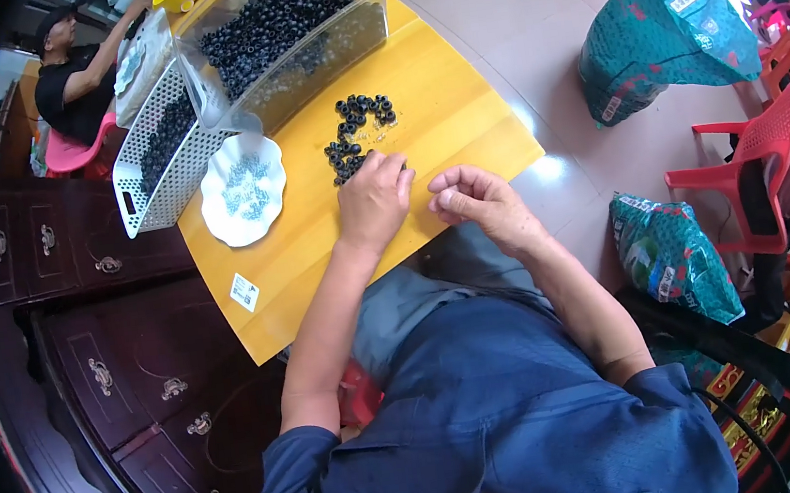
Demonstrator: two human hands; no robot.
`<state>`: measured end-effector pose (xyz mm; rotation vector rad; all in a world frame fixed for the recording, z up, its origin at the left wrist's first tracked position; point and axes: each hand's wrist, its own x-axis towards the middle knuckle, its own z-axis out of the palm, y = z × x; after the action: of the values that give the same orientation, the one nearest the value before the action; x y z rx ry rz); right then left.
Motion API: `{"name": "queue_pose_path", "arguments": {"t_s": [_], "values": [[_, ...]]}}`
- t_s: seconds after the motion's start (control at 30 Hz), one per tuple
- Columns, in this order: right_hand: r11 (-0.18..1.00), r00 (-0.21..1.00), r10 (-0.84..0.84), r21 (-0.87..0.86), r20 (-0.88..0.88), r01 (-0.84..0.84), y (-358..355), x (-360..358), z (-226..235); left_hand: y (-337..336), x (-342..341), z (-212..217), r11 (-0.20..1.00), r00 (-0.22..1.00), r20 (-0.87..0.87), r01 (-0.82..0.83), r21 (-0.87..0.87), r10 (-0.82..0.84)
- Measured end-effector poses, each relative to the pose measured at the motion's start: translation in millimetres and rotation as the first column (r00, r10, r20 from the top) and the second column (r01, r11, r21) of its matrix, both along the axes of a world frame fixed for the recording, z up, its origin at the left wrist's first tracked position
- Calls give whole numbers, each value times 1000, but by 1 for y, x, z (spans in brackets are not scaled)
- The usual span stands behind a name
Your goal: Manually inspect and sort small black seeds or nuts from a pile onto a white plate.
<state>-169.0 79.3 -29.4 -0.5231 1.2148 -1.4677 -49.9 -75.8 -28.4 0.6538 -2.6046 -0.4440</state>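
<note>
The left hand [372, 200] rests knuckles-up on the yellow worktop [458, 113], its fingers curled down onto the near end of a loose pile of small black rings [355, 134]; whether a ring is pinched under the fingertips cannot be told. The right hand [473, 201] sits just beside it at the worktop's near edge, fingers curled inward with the thumb tucked toward them, and what it holds, if anything, is hidden. The rings trail away from the left hand in a scattered line toward a clear plastic bin [293, 34] heaped with many more of the same black rings. Left of the bin stands a white perforated basket [156, 162], tilted, with dark pieces inside, and just in front of it lies a white scalloped plate [242, 188] carrying small pale grey parts. A small white square label [244, 291] is stuck near the worktop's near left corner. On the floor to the right stand two green patterned sacks [662, 26], the larger bearing white rectangular labels, the smaller [674, 258] beside a red plastic chair [756, 166]. Another person [78, 73] in black sits at the far left.
</note>
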Motion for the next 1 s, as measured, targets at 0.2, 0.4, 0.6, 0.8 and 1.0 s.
{"name": "queue_pose_path", "arguments": {"t_s": [0.2, 0.4, 0.6, 0.8, 1.0], "values": [[998, 987, -51, -12, 154, 53, 0, 4, -6, 17, 4, 26, 945, 990, -140, 59, 322, -14], [997, 924, 44, -74, 380, -18, 1, 7, -16, 39, 11, 37, 924, 989, -104, 132, 360, -101], [997, 906, -17, -57, 422, 46, 7, 6, -22, 34, 8, 49, 853, 980, -124, 199, 483, -158], [995, 924, -60, -53, 377, 86, 9, -4, -17, -24, -4, 26, 989, 994, -51, -93, 116, 100], [996, 934, -55, -48, 352, 77, 13, -9, -29, -42, -20, 13, 991, 999, -43, -37, -125, 32]]}}
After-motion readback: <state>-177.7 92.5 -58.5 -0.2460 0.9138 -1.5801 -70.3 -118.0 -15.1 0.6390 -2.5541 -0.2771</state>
